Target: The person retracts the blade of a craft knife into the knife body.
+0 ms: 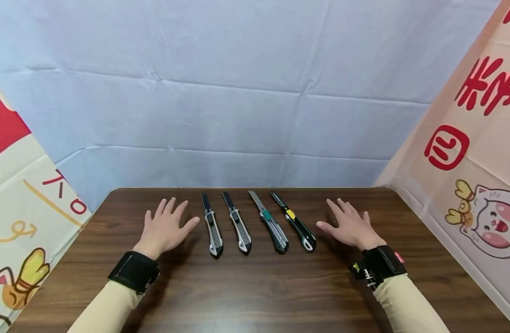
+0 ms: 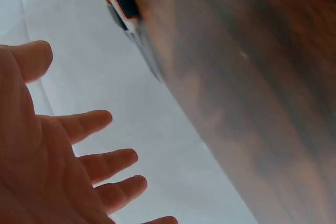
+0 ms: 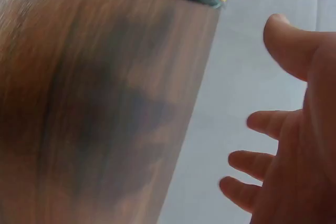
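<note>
Dark wood-grain table (image 1: 255, 296); pale blue sheet backdrop (image 1: 238, 92); printed banners (image 1: 467, 152) either side. Four utility knives (image 1: 238, 226) in a row mid-table, blades extended away. Left hand (image 1: 165, 229) and right hand (image 1: 350, 226) flank them, fingers spread, holding nothing.

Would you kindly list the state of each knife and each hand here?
Left silver knife: blade out, untouched.
Second silver knife: blade out, untouched.
Teal-slider knife: blade out, untouched.
Yellow-slider knife: blade out, untouched.
Left hand: open, fingers spread.
Right hand: open, fingers spread.
</note>
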### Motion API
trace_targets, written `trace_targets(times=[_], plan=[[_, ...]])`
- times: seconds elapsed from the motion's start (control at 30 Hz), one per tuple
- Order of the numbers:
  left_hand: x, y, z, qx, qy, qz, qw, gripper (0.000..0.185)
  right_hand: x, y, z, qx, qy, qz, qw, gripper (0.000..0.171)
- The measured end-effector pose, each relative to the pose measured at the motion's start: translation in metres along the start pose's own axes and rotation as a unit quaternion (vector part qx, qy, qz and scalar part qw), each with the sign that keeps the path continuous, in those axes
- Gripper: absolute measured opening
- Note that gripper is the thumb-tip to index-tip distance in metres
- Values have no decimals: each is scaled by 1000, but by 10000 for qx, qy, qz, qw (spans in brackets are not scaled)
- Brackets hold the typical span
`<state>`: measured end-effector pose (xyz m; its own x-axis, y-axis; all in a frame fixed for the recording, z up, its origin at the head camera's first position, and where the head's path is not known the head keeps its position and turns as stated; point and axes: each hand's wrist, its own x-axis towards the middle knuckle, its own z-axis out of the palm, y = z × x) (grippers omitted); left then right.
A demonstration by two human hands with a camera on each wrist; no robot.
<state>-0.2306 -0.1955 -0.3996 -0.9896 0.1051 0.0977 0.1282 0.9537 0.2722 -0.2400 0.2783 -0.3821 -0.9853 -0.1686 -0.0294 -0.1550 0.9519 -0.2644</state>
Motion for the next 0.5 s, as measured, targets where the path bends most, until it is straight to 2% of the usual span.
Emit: trace_targets(times=[0.3,0.5], plan=[[1,36,-8,-12,428,499,9978,60,0,-23,-7,-295,-155,-365,9988,75],[2,66,-8,-55,399,789,9961,56,3,-38,-6,-273,-434,-407,9979,67]])
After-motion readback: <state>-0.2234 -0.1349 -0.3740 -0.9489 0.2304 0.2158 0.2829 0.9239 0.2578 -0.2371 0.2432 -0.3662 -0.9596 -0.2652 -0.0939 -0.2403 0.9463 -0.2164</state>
